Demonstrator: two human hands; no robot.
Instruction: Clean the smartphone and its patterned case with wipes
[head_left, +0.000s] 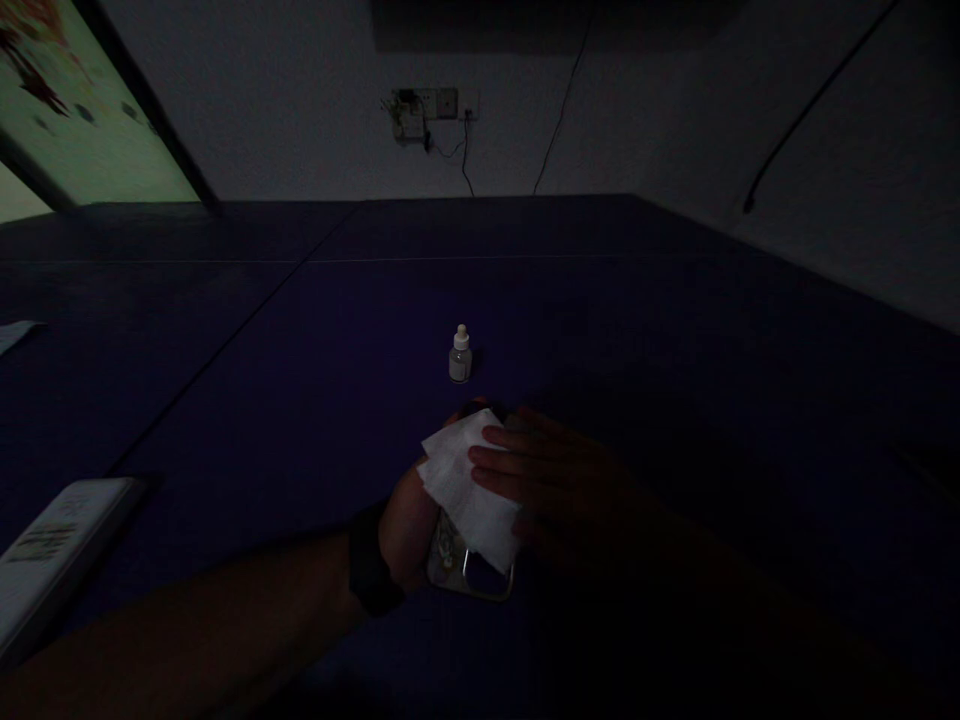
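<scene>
My left hand [412,520], with a dark band on its wrist, is closed around a phone case [448,560] from the left side. The case has a patterned back, a pale rim and a large cutout at its near end. A white tissue [469,480] lies over most of the case and hides its middle. From the right, my right hand [540,465] holds the tissue against the case with its fingers extended. Shadow hides its thumb. Beyond both hands a small dropper bottle [460,365] with a white cap stands upright.
A white box [64,555] with print on top sits at the left on the dark blue surface [337,350]. Part of a pale sheet [15,335] shows at the left edge. Sockets with cables [435,105] are on the far wall. The scene is dim.
</scene>
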